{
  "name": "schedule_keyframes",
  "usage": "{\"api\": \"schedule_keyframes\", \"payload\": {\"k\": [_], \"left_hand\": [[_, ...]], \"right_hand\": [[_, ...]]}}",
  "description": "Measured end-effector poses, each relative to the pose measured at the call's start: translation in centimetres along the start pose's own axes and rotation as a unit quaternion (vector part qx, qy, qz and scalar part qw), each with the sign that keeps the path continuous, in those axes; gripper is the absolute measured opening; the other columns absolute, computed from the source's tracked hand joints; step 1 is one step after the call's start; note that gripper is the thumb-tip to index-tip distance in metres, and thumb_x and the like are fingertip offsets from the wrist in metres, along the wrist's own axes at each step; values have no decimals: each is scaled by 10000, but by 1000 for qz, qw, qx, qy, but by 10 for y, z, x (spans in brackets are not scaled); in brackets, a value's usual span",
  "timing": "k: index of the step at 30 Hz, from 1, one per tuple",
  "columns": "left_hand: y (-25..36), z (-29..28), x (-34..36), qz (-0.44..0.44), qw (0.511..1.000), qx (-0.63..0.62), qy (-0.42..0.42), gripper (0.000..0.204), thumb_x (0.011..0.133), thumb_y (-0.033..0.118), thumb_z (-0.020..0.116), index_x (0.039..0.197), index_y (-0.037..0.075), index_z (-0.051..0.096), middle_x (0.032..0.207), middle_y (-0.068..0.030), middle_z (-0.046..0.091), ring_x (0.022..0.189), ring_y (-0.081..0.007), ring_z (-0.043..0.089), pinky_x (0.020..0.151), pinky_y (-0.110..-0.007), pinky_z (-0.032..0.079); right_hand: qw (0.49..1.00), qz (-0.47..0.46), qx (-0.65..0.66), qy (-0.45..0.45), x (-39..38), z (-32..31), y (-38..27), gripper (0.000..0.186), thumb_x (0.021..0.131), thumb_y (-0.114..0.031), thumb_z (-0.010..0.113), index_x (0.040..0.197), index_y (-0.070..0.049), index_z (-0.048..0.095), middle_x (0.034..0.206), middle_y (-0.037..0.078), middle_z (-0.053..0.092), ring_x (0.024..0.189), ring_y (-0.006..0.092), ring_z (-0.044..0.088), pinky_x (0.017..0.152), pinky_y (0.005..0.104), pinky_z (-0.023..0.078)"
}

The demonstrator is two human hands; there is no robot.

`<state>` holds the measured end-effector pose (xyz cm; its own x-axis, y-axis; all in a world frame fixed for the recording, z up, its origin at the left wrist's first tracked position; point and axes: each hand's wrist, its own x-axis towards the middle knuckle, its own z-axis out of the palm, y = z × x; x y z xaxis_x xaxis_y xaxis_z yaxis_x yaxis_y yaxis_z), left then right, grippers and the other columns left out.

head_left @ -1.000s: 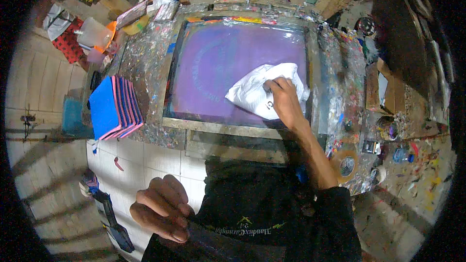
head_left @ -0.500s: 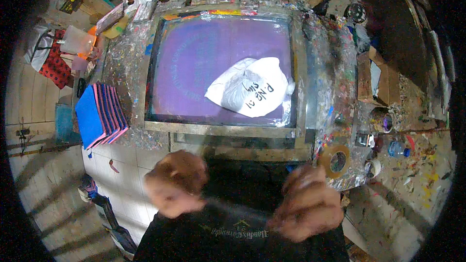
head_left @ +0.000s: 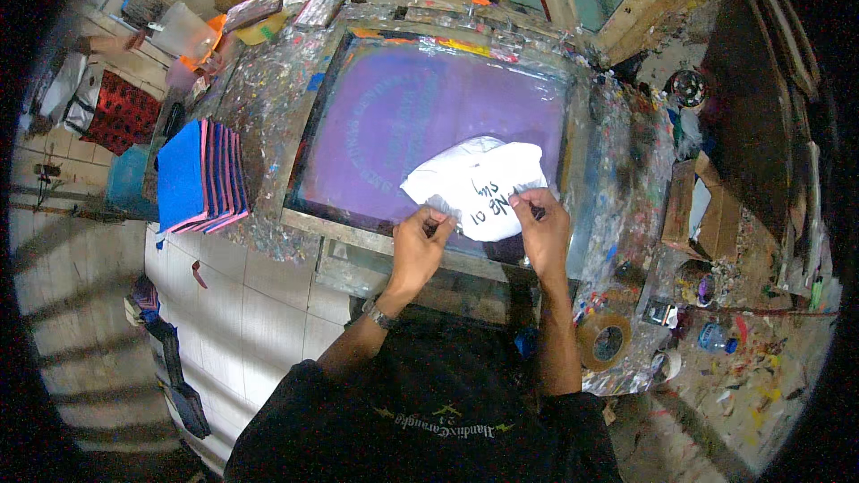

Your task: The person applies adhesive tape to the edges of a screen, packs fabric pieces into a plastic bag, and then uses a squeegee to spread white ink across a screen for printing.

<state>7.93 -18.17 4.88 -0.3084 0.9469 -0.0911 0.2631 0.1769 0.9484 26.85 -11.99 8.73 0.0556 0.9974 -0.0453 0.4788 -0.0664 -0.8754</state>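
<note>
A white plastic bag (head_left: 474,177) with black handwriting lies crumpled on the purple mesh of a framed printing screen (head_left: 367,89). At its near left edge my left hand (head_left: 419,249) is closed, thumb and fingertips pinching the plastic. My right hand (head_left: 544,231) pinches the bag's near right part in the same way. Whatever is inside the bag does not show. Faint lettering in a ring marks the mesh to the left of the bag.
A stack of blue and pink sheets (head_left: 199,177) stands left of the screen. To the right are a tape roll (head_left: 605,341), a cardboard box (head_left: 716,219) and a plastic bottle (head_left: 714,337). Another person's hand (head_left: 114,42) shows at the far left.
Both hands have moved from in front of my chest forward to the bag and taken hold of its near edge. The view has also turned a little.
</note>
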Motion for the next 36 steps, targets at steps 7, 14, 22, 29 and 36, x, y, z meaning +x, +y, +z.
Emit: {"api": "schedule_keyframes", "payload": {"k": [7, 14, 22, 29, 36], "left_hand": [[0, -2, 3, 29, 992, 121, -6, 204, 825, 133, 726, 847, -39, 619, 732, -183, 664, 658, -298, 666, 608, -383, 508], [14, -18, 2, 191, 935, 298, 27, 209, 814, 61, 672, 951, -19, 535, 881, -169, 562, 825, -364, 613, 659, -440, 496], [1, -7, 4, 246, 924, 259, -134, 164, 868, 77, 576, 1007, -7, 600, 960, -175, 596, 883, -362, 602, 761, -448, 507], [17, -37, 11, 214, 947, 205, -126, 224, 862, 175, 636, 991, -8, 648, 1007, -160, 624, 972, -351, 578, 876, -439, 471], [15, -27, 29, 211, 933, 224, -183, 423, 816, 263, 712, 1129, -8, 623, 1110, -187, 579, 1061, -376, 534, 947, -439, 435]], "right_hand": [[990, -115, -80, 28, -3, 16, 27, 195, 837, -195, 699, 907, -23, 641, 858, 133, 652, 843, 312, 602, 775, 411, 461], [966, -116, -182, 145, -8, 8, 27, 374, 862, -149, 654, 1201, -33, 548, 917, 152, 556, 914, 336, 554, 778, 437, 447], [931, -294, -215, -31, -3, 3, 11, 130, 865, -75, 592, 972, -29, 651, 926, 168, 607, 858, 349, 582, 735, 456, 447], [952, -265, -128, 81, -11, 0, 13, 141, 866, -80, 584, 974, -11, 644, 923, 190, 598, 857, 366, 566, 745, 476, 443], [951, -186, -176, 173, 11, -2, 38, 357, 903, -169, 603, 1173, 60, 560, 1004, 247, 570, 955, 406, 552, 853, 467, 447]]}}
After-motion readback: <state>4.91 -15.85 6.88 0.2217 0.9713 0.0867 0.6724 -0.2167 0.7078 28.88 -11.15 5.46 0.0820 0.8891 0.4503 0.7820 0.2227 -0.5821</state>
